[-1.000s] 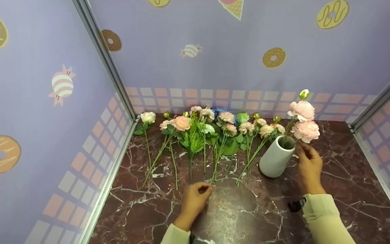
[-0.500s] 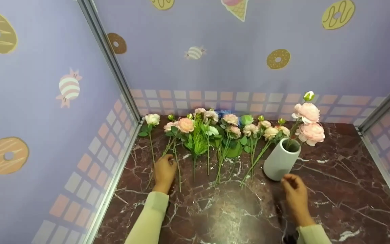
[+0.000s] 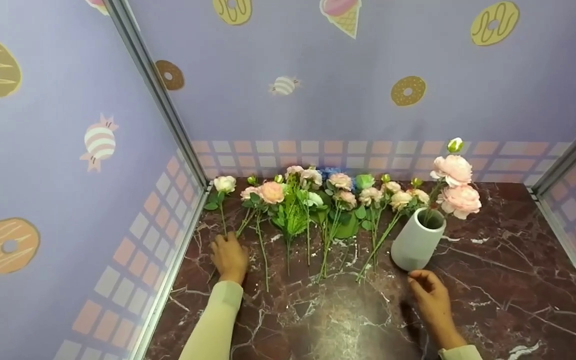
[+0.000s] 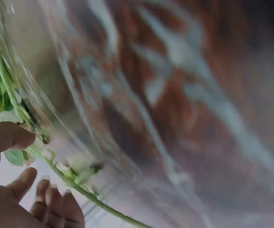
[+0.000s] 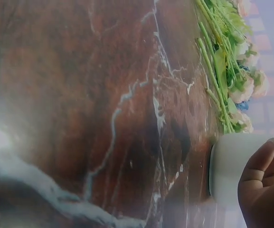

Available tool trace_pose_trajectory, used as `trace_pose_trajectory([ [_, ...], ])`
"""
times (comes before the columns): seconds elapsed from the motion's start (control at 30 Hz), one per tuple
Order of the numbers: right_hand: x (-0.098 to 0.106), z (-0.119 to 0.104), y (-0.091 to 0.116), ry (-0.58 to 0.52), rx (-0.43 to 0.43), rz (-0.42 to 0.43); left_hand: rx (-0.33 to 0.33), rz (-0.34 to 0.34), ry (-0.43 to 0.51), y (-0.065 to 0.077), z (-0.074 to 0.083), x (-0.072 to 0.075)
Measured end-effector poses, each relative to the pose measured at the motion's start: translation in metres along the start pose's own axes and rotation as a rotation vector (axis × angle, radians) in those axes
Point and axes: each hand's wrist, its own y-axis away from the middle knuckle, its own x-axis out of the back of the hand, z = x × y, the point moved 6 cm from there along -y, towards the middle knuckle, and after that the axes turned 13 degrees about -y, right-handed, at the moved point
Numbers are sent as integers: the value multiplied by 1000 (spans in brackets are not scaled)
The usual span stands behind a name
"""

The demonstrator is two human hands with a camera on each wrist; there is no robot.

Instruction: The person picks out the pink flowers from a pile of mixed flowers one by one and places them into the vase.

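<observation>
Over the last second the left hand (image 3: 230, 255) has gone from the front of the desk (image 3: 313, 325) to the left end of the flower row, and the right hand (image 3: 433, 302) has dropped from beside the vase (image 3: 415, 245) mouth to just in front of its base. From my end, what matters is the left hand over two stems. The white rose (image 3: 224, 184) lies with its bloom toward the back wall and its stem running forward under those fingers; the pink flower (image 3: 249, 193) beside it slants forward and left beneath the same hand. Left is clearly nearer; right is well apart, across the row. In the left wrist view I see thumb and fingers spread, with stem between or behind them; I can't tell which flower it belongs to. The right hand is loosely curled, holding nothing; whether it touches the vase I can't tell.
</observation>
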Motion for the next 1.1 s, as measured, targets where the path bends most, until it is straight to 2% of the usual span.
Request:
trace_pose_trajectory([
  [0.1,-3,3,2,18,-12,-15,15,-54,-49,-2,-4,-1],
  [0.2,-4,8,5,35,-38,-31,4,-99,-89,-1,-4,-1],
  [0.37,-10,10,5,34,-60,-73,-26,-87,-105,-5,-9,-3],
  [0.5,-13,5,5,23,-26,-86,-71,-14,-101,-25,-25,-36],
  [0.57,-14,3,5,16,-9,-95,-83,-3,-116,-36,-34,-52],
  [0.6,-15,3,4,16,-8,-99,-80,-13,-124,-37,-35,-52],
  [0.67,-16,4,4,13,-18,-105,-58,-68,-140,-31,-32,-36],
  [0.77,-16,6,5,12,-38,-99,-30,-134,-164,-13,-22,-3],
  [0.8,-16,6,6,16,-43,-98,-30,-142,-165,-8,-18,9],
  [0.83,-16,7,5,20,-42,-100,-33,-141,-165,-5,-17,13],
  [0.87,-16,8,5,26,-40,-103,-49,-113,-168,-7,-19,9],
  [0.9,-16,8,5,26,-38,-103,-63,-87,-161,-11,-25,-3],
  [1.07,-17,8,7,16,-14,-104,-92,-78,-145,-13,-22,-2],
  [1.1,-17,8,8,10,-9,-105,-91,-94,-140,-10,-19,6],
])
